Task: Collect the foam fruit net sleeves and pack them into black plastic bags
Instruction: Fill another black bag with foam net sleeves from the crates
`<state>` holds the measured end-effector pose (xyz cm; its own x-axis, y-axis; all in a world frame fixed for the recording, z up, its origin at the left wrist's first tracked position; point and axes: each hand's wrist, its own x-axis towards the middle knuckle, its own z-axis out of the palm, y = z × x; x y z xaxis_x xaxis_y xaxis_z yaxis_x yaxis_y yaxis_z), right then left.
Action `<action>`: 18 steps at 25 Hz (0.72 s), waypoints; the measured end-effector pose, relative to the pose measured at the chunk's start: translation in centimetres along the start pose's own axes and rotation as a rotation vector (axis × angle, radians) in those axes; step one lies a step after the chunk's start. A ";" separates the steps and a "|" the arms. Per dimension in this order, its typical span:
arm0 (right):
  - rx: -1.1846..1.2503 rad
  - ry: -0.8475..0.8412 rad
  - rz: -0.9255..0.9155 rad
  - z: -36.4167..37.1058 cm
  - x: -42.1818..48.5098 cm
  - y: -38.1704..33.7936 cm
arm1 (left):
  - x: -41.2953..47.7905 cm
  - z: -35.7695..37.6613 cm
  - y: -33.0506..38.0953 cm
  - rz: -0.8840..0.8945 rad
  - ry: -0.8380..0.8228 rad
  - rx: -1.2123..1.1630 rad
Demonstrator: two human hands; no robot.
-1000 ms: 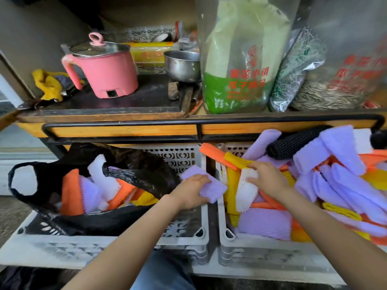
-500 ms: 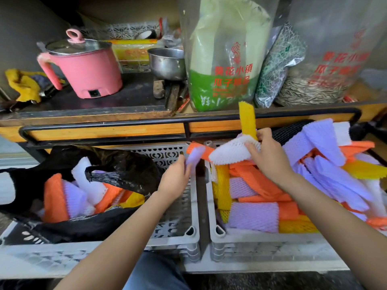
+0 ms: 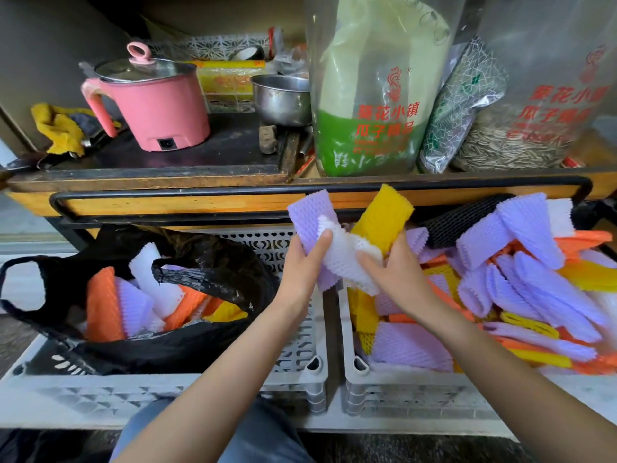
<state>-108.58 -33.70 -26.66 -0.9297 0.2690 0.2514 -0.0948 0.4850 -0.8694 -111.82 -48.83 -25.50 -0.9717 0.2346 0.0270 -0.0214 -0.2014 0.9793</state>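
Head view, looking down: both hands meet right above the gap between two grey plastic crates. The left hand (image 3: 300, 262) has its fingers curled round a purple sleeve (image 3: 312, 212) that stands up out of its grip, with the thumb pressed on the end of a white sleeve (image 3: 347, 252). The right hand (image 3: 397, 272) is clenched on the other end of that white sleeve, and a yellow sleeve (image 3: 384, 215) sticks up and tilts right from behind the same grip, so the white one bridges both hands. The black plastic bag (image 3: 207, 255) sits open in the left crate (image 3: 167, 392), already holding a jumble of orange, purple, white and yellow sleeves, with one handle loop flopped over to the far left. The right crate (image 3: 400, 385) is heaped with a loose pile of sleeves (image 3: 534, 289), mostly purple with orange and yellow mixed in, plus one black sleeve (image 3: 460, 222) lying along the back near the metal rail. Above the crates there's a wooden desk (image 3: 150, 177) with a pink electric pot (image 3: 160, 105), lid on, a steel bowl (image 3: 280, 98) just beside it, and big clear bags of seeds (image 3: 370, 95) with red print off to the right.
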 end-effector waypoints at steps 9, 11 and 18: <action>-0.269 0.159 -0.029 -1.8 -0.8 -1.3 | 0.0 -1.3 1.8 0.178 0.292 0.453; -0.624 0.179 -0.051 -1.9 -1.0 -1.8 | -0.1 -1.0 1.9 0.195 0.310 0.504; -0.181 -0.223 -0.237 2.3 -1.3 -0.5 | -0.1 1.2 0.6 -0.008 0.215 0.078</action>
<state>-108.11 -36.23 -27.51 -0.9460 -0.0468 0.3208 -0.2711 0.6569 -0.7035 -111.46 -47.84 -24.66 -0.9995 0.0265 -0.0160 -0.0192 -0.1244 0.9920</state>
